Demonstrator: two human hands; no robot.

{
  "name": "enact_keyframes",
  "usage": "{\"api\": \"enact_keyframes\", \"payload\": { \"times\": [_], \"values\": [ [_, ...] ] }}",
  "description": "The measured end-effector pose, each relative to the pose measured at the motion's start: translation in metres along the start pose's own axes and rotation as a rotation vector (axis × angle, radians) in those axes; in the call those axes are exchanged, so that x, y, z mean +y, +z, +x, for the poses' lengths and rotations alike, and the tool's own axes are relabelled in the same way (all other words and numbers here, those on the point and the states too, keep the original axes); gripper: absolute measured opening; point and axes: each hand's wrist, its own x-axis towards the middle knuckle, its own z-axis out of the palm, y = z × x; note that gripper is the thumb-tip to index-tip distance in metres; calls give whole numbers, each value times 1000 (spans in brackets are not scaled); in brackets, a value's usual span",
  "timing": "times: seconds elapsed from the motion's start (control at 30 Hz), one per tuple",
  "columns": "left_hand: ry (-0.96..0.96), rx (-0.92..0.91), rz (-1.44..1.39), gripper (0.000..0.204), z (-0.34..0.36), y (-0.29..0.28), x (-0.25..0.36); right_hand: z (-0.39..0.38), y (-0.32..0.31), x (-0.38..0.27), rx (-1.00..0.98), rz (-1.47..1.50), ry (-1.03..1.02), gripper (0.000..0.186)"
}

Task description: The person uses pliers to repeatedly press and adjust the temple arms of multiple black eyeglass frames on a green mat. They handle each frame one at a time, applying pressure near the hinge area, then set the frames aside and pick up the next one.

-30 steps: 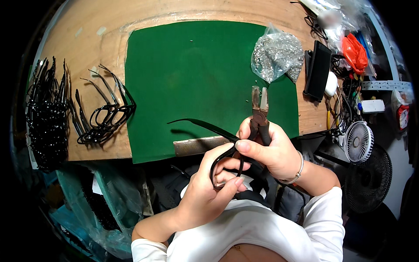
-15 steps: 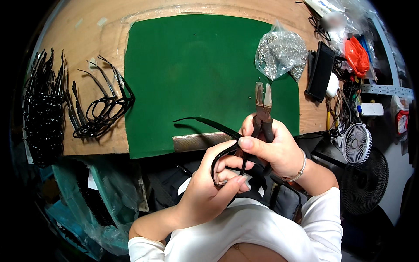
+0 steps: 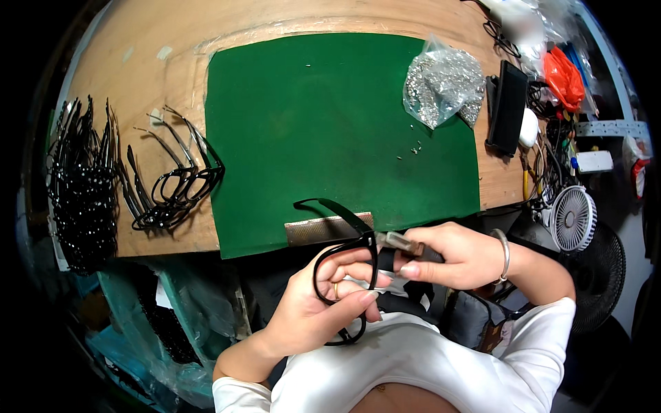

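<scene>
A black eyeglass frame (image 3: 363, 237) is held by my left hand (image 3: 323, 292), whose fingers wrap round the rim from below. One temple stretches out over the front edge of the green mat (image 3: 330, 124). My right hand (image 3: 454, 255) is closed round a pair of pliers (image 3: 418, 248). The plier jaws point left and meet the frame near its hinge corner; whether they grip it I cannot tell. Behind the hands, a narrow textured metal strip (image 3: 303, 234) lies along the mat's front edge.
Several black frames (image 3: 180, 182) rest left of the mat, beside a large stack of black frames (image 3: 82, 199). At the mat's far right sits a clear bag of small metal parts (image 3: 441, 82), with loose pieces (image 3: 415, 149) nearby. A phone on a stand (image 3: 506, 107) and a white fan (image 3: 573, 219) are at right.
The pliers have swung from pointing away to pointing left, with their jaws now at the frame's hinge corner. My right hand turned and moved lower. The view has shifted slightly.
</scene>
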Motion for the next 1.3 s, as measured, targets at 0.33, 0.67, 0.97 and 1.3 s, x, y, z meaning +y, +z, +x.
{"api": "enact_keyframes", "payload": {
  "times": [0.33,0.67,0.97,1.3],
  "values": [
    [23,16,70,40,-8,-2,-1,12,-2,-14,-71,-243,42,29],
    [22,73,55,38,-10,9,-6,7,10,-22,96,-425,107,39],
    [89,44,117,40,-17,10,-8,28,-11,82,996,-935,-57,30],
    [498,287,915,36,-16,-44,38,36,19,104,1253,-998,-176,29]
  ]
}}
